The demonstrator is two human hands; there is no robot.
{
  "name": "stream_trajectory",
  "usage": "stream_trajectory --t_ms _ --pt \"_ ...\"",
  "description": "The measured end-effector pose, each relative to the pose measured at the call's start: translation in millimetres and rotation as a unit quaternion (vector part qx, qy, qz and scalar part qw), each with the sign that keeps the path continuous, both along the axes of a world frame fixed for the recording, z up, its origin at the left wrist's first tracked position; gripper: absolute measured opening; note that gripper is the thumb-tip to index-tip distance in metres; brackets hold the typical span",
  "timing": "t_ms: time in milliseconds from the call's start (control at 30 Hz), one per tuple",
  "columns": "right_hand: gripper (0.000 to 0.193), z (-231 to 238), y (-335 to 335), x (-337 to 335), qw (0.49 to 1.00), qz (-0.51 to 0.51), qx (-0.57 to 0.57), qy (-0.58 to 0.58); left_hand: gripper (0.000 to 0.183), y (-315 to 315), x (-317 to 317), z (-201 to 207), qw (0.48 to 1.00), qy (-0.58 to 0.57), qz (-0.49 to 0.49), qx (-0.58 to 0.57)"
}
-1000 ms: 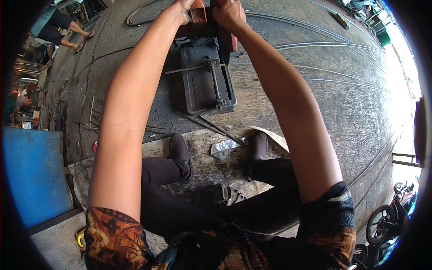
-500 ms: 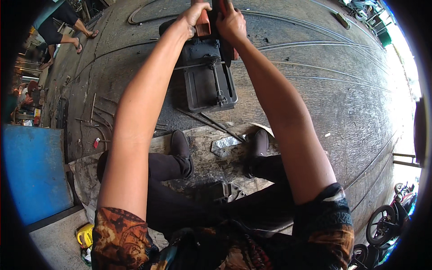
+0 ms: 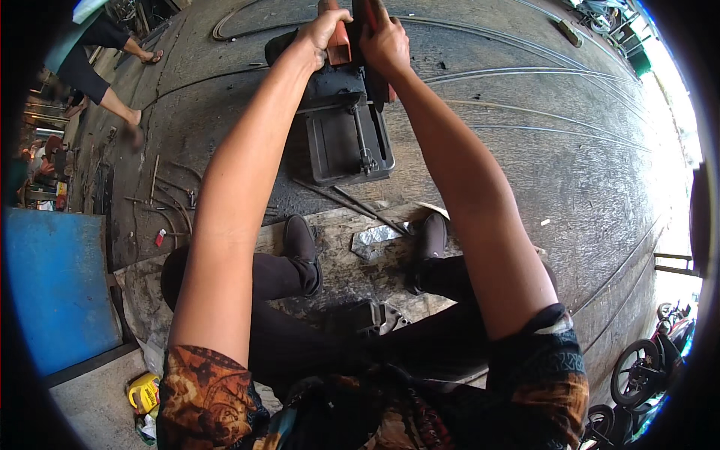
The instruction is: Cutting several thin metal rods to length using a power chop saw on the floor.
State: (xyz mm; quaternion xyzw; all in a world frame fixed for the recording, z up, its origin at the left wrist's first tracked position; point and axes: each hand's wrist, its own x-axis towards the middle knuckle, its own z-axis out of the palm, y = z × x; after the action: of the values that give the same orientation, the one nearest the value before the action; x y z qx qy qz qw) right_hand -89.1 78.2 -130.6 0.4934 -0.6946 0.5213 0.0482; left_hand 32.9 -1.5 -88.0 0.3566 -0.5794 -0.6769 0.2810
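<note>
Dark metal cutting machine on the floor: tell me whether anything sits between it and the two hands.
Nothing visible does: the left hand and right hand both already grip the red upper part of the dark metal cutting machine.

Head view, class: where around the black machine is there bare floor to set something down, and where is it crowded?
Bare floor lies right of the black machine, crossed only by thin metal rods. Crowded: left of it, scattered scraps; in front, two loose rods and both shoes. The left hand and right hand grip the machine's top.
</note>
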Motion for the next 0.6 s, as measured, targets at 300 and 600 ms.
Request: stream_trajectory --t_ms 300,600 --pt "0.061 8 6 6 1.0 0.002 -0.005 0.003 0.027 -4 6 2 0.998 0.004 -0.039 0.053" --pt "0.063 15 16 11 0.999 0.03 -0.01 -0.001 0.026 1 7 -1 0.997 0.016 -0.027 0.073"
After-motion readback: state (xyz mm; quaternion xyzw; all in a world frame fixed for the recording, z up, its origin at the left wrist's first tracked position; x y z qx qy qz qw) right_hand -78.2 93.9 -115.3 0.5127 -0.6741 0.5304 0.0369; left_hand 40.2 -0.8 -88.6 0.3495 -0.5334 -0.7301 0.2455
